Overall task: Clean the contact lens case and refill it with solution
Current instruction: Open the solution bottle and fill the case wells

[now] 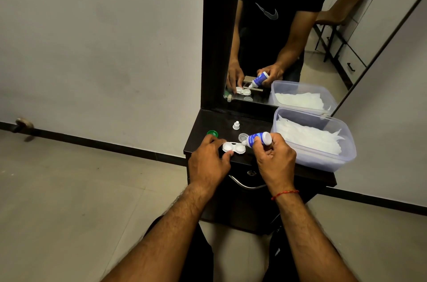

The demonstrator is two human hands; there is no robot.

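Lens case: the white contact lens case (233, 147) lies flat near the front edge of the black counter (215, 120), with both wells uncovered and facing up.
Left grip: the left hand (208, 157) pinches the left end of the case between thumb and curled fingers, pinning it to the counter.
Right grip: the right hand (275, 157) is curled around the solution bottle (256, 139). The bottle is tipped over to the left, its nozzle at or just above the right well.
Lids: a green lid (213, 133) sits just beyond the left hand, and a clear greyish lid (243, 136) sits just behind the case, beside the nozzle. Both are off.
Bottle cap: the small white cap (236, 125) stands farther back on the counter, apart from the bottle.
Surroundings: a clear plastic tub (346, 143) holding white tissues (307, 136) is at the right. A mirror (288, 39) rises at the far edge, and a drawer handle (245, 185) shows below.
Progress: opening looks done, and solution seems about to go into the right well. I cannot tell whether this is the rinse or the final fill, nor whether either well holds liquid.
Left to do: probably dosing the other well, any wiping with tissue, screwing both lids on, and recapping the bottle.
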